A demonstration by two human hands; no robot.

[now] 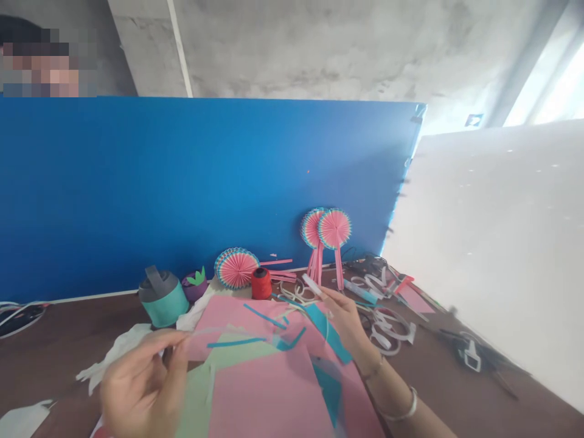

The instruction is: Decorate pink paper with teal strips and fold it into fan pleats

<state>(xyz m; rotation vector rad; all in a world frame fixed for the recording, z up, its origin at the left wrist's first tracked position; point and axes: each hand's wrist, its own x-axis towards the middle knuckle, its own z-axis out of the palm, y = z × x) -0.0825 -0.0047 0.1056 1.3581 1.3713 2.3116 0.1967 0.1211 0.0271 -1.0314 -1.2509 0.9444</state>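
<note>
My left hand (141, 380) is at the lower left, thumb and forefinger pinched on a thin, see-through strip (219, 331) that trails to the right and is blurred. My right hand (344, 316) reaches over the far side of the papers, its fingers closed on a short white strip (312, 285). Between the hands lie pink paper sheets (269, 395), a light green sheet (194, 395) and narrow blue paper strips (237, 343). A wider blue paper piece (329, 331) lies under my right hand.
Pleated pink paper rosettes (335, 228) lean on the blue partition (205, 176); another rosette (237, 269) stands by a red thread spool (261, 284). A teal container (164, 301) is at left. White curled strips (387, 328) and cables lie right. A person is beyond the partition.
</note>
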